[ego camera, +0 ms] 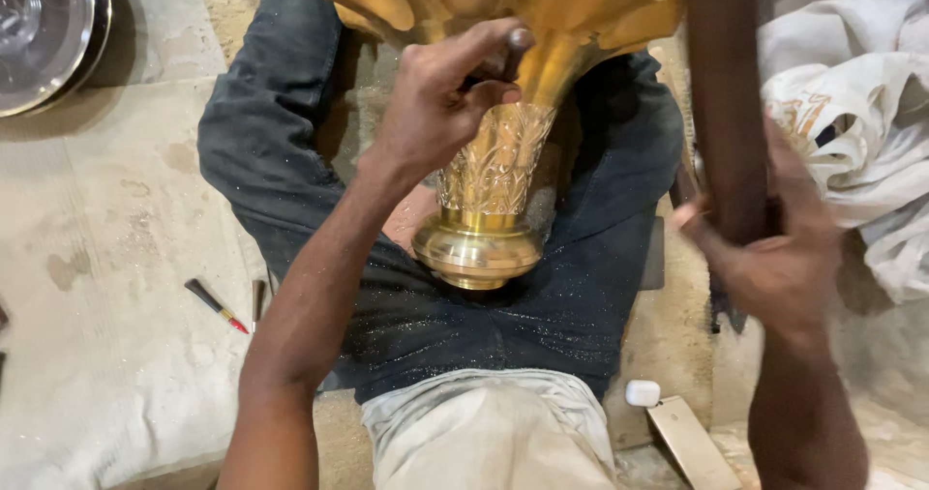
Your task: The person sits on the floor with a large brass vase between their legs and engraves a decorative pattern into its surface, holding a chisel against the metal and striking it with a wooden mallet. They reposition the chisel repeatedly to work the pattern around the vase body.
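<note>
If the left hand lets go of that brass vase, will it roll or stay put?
Probably rolls: the vase lies on its side across the lap, round-bodied with a round foot. Likely heavy and rigid, being metal. Its polished foot looks slippery; the left hand steadies its engraved neck.

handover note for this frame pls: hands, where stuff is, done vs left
Left hand: pinching a small tool against the neck of the brass vase.
Right hand: gripping a dark wooden mallet, raised beside the vase.
Vase lies across the lap, its base toward the body and its flared mouth away.
Spare chisels lie on the floor at the left.
Done: leaf pattern embossed on the neck band.
Left: flared upper part looks plain; how much more gets worked can't be told.
</note>
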Demonstrator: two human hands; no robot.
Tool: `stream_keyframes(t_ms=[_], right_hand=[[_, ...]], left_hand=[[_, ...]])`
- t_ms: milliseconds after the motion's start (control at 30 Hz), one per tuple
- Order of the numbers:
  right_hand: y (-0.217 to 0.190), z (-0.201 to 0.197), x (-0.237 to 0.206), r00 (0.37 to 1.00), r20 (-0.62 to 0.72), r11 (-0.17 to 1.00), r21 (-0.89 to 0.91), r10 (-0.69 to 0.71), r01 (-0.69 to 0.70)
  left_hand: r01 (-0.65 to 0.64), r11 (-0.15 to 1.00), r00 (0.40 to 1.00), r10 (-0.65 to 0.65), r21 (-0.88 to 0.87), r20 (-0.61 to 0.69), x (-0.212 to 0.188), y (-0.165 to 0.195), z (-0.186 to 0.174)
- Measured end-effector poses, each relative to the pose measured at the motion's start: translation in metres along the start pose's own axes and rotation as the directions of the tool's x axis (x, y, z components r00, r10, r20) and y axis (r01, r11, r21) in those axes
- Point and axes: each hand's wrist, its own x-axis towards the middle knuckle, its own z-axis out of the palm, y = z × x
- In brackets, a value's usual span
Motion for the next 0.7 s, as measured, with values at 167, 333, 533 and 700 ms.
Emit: stream_keyframes(t_ms=[167, 333, 533, 700], right_hand=[[-0.001, -0.002, 0.034, 0.97, 0.042, 0.93, -0.276, -0.24, 0.242], [-0.012, -0.019, 0.07, 0.85, 0.312, 0.634, -0.568, -0.424, 0.525], [-0.019, -0.019, 0.088, 0.89, 0.318, 0.697, -0.555, -0.327, 0.454], [-0.028, -0.012, 0.103, 0.964, 0.163, 0.871, -0.417, -0.211, 0.261]], left_hand=[[-0.055, 0.998, 0.997, 0.056, 0.029, -0.048, 0.0, 0.006, 0.001], [0.033, 0.997, 0.996, -0.028, 0.067, -0.082, 0.003, 0.012, 0.0], [0.13, 0.983, 0.987, -0.115, 0.127, -0.115, -0.002, 0.018, 0.005], [0.13, 0.989, 0.983, -0.12, 0.067, -0.142, 0.003, 0.013, 0.008]])
